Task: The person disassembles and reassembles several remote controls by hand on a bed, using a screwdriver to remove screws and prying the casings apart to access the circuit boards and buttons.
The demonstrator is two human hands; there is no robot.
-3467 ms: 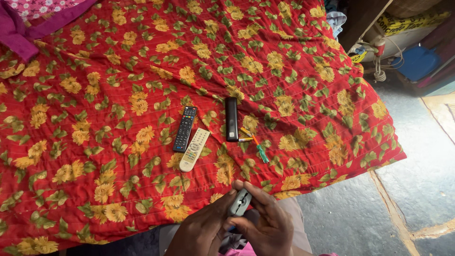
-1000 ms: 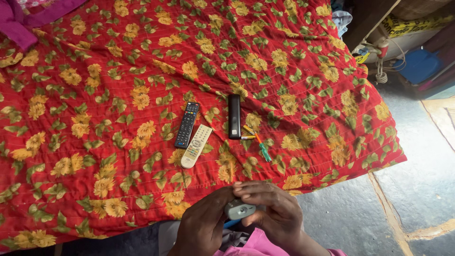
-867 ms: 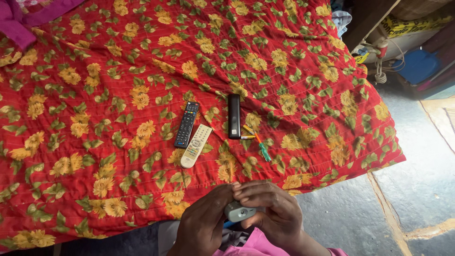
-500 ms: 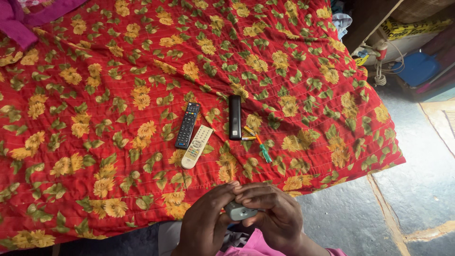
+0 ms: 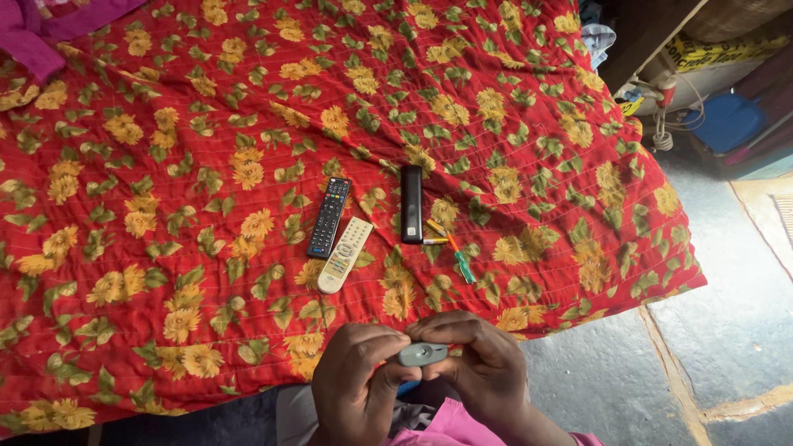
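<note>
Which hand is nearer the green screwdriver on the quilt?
Right. The right hand sits just below the green screwdriver; the left hand is farther left, both gripping a small grey remote.

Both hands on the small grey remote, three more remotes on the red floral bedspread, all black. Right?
Not all black. The head view shows two black remotes and one white remote on the bedspread. Both hands, left and right, do hold the grey remote.
</note>
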